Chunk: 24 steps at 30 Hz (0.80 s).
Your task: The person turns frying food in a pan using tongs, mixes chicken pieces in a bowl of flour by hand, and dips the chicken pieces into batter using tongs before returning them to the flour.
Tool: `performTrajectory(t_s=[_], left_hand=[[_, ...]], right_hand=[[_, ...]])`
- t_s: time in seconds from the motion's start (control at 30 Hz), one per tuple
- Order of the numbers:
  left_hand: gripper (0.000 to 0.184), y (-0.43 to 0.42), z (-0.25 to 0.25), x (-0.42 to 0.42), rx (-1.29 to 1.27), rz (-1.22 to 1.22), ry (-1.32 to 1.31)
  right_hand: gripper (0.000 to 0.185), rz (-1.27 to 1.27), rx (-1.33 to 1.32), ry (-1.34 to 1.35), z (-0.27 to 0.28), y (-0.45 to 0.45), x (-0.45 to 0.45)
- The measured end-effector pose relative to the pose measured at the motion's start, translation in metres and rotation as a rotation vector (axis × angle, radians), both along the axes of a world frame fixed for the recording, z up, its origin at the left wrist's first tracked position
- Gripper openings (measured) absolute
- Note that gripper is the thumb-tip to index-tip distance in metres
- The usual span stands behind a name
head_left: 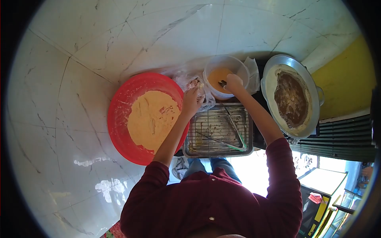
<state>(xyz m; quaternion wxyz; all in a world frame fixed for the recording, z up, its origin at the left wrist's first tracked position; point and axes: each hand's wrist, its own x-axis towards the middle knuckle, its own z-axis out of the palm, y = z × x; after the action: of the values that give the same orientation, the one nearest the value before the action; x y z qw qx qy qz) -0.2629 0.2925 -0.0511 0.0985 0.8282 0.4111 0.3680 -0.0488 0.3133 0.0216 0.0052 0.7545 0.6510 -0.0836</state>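
My left hand [191,101] is at a clear plastic bag [206,99] of pale pink pieces, between the red basin and the tub; its fingers are bent round something pale that is too small to name. My right hand [233,84] reaches into a clear round tub [245,68] of orange liquid, closed on a dark metal utensil [222,83] whose end is in the liquid. To the left, a wide red basin [119,115] contains pale orange flour-like powder [149,119] with a reddish patch.
A wire rack on a metal tray [206,137] lies below the tub, with green-ended tongs [237,135] across it. At the right stands a large metal pan [272,89] of foaming brown liquid. Dark slatted bars [345,137] are beyond it.
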Motion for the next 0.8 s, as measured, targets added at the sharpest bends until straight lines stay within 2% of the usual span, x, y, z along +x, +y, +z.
performTrajectory(t_s=[0.03, 0.1, 0.13, 0.2, 0.23, 0.3, 0.5, 0.73, 0.8], left_hand=[[0.040, -0.001, 0.003, 0.000, -0.004, 0.003, 0.000], [0.040, -0.002, 0.006, 0.000, -0.049, 0.007, -0.036], [0.040, -0.002, 0.005, 0.000, -0.052, 0.009, -0.037], [0.040, -0.001, 0.006, 0.000, -0.055, 0.012, -0.059], [0.040, -0.002, 0.005, 0.000, -0.059, 0.011, -0.060], [0.040, -0.001, 0.005, -0.001, -0.104, 0.006, -0.068], [0.040, -0.001, 0.004, 0.000, -0.093, 0.028, -0.078], [0.043, -0.004, 0.003, -0.003, -0.133, 0.034, -0.059], [0.042, -0.006, 0.002, -0.005, -0.075, 0.036, -0.068]], right_hand=[[0.020, 0.003, -0.004, 0.000, 0.000, 0.003, 0.003], [0.029, -0.060, -0.188, 0.330, 0.005, 0.008, 0.017], [0.029, -0.059, -0.191, 0.329, 0.006, 0.008, 0.022], [0.035, -0.262, -0.144, 0.637, 0.010, 0.005, 0.029], [0.035, -0.265, -0.147, 0.636, 0.014, 0.002, 0.033], [0.034, -0.312, -0.098, 0.838, 0.021, -0.010, 0.040], [0.034, -0.428, 0.025, 1.139, 0.027, -0.057, 0.036], [0.031, -0.591, 0.200, 1.249, 0.034, -0.122, 0.002], [0.030, -0.636, 0.306, 1.318, 0.029, -0.136, -0.006]])
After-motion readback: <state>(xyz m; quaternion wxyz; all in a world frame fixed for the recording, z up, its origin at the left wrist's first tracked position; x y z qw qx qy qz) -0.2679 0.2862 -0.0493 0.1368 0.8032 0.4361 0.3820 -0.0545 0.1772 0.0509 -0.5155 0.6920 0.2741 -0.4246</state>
